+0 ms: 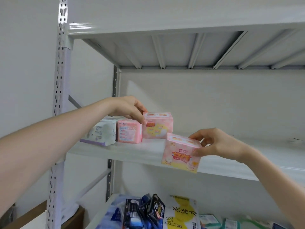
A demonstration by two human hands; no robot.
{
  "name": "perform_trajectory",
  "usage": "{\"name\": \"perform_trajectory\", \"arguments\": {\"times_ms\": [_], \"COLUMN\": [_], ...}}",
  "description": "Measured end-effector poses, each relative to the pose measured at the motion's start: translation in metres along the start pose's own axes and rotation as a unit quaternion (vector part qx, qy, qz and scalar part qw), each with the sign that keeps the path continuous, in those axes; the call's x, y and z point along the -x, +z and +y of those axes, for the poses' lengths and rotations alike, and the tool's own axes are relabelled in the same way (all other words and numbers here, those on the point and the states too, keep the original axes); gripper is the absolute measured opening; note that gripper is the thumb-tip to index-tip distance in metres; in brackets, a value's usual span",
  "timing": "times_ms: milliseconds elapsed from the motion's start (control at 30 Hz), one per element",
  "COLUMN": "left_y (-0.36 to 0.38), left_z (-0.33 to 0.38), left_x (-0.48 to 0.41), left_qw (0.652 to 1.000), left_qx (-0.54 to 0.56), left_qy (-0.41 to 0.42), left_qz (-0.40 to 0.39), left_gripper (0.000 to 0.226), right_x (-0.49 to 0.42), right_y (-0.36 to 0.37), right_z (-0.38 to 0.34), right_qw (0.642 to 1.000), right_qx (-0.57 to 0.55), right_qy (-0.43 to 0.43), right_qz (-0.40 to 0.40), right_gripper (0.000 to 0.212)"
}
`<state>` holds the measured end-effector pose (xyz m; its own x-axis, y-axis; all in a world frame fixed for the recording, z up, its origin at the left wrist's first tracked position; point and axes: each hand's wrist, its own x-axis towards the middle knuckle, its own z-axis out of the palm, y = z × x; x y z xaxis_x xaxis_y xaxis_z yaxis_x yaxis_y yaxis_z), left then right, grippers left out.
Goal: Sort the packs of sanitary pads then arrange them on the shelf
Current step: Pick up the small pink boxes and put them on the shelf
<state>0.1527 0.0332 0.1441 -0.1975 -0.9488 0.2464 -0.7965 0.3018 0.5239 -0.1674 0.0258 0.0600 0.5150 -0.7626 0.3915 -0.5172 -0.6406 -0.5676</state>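
On the middle shelf (148,152) stand three packs in a row at the left: a white-and-purple pack (100,132), a pink pack (129,133) and a pink-and-yellow pack (158,128). My left hand (130,108) grips the top left corner of that pink-and-yellow pack, which rests on the shelf. My right hand (216,142) holds a second pink-and-yellow pack (180,154) by its right side, in the air at the shelf's front edge, just right of the row.
The lower shelf holds a heap of unsorted packs: dark blue and black ones (145,212), a white-and-yellow pack (181,214) and teal ones (212,220). A perforated upright post (57,113) stands at left. The upper shelf's underside (181,50) is overhead.
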Motion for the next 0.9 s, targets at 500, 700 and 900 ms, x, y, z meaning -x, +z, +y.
{"name": "perform_trajectory", "arguments": {"times_ms": [500, 700, 900], "left_y": [-0.033, -0.034, -0.03], "left_z": [-0.07, -0.085, -0.106], "left_x": [-0.171, -0.235, -0.286], "left_qw": [0.996, 0.996, 0.991], "left_qx": [0.024, 0.034, 0.011], "left_qy": [0.044, 0.042, 0.03], "left_qz": [-0.068, -0.069, -0.127], "left_gripper": [0.04, 0.051, 0.043], "right_x": [-0.141, -0.195, -0.236], "right_y": [0.008, 0.0, -0.006], "right_z": [0.043, 0.067, 0.086], "right_qw": [0.997, 0.993, 0.985], "right_qx": [0.032, 0.075, 0.105], "right_qy": [0.07, 0.095, 0.127], "right_qz": [0.028, -0.004, -0.054], "right_gripper": [0.029, 0.033, 0.033]}}
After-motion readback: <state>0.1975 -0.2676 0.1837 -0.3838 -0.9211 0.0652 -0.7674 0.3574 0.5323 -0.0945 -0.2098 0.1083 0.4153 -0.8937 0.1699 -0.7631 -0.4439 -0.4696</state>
